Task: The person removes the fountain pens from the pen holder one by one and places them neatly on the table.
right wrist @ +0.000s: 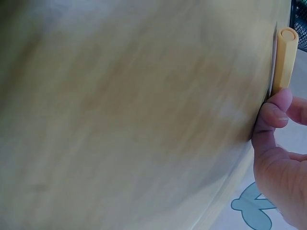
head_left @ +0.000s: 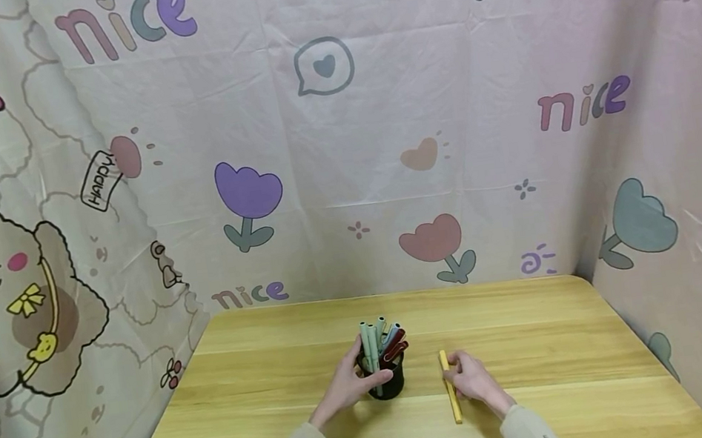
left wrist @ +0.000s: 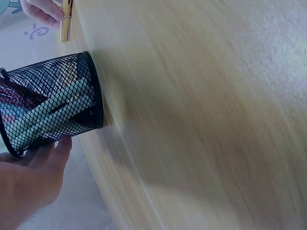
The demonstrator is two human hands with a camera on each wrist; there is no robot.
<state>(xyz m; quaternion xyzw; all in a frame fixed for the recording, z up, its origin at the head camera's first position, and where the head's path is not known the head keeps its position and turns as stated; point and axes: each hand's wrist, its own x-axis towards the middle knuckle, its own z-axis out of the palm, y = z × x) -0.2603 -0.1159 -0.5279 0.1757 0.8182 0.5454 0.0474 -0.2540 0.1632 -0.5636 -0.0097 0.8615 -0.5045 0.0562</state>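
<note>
A black mesh pen holder (head_left: 390, 389) stands upright on the table, filled with several pens (head_left: 370, 336) in pale green, light blue and dark red. My left hand (head_left: 349, 385) grips its side from the left, with fingers behind and thumb in front; the left wrist view shows the mesh wall (left wrist: 53, 98) close by. To the right of the holder, my right hand (head_left: 474, 379) pinches a yellow pen (head_left: 454, 406) between thumb and fingers. In the right wrist view the round end of this pen (right wrist: 286, 60) points away from the fingers.
The light wooden table (head_left: 262, 351) carries both the holder and the hands. Behind it and at both sides hangs a pale curtain (head_left: 341, 145) printed with flowers, words and a bear. The table's far edge meets the back curtain.
</note>
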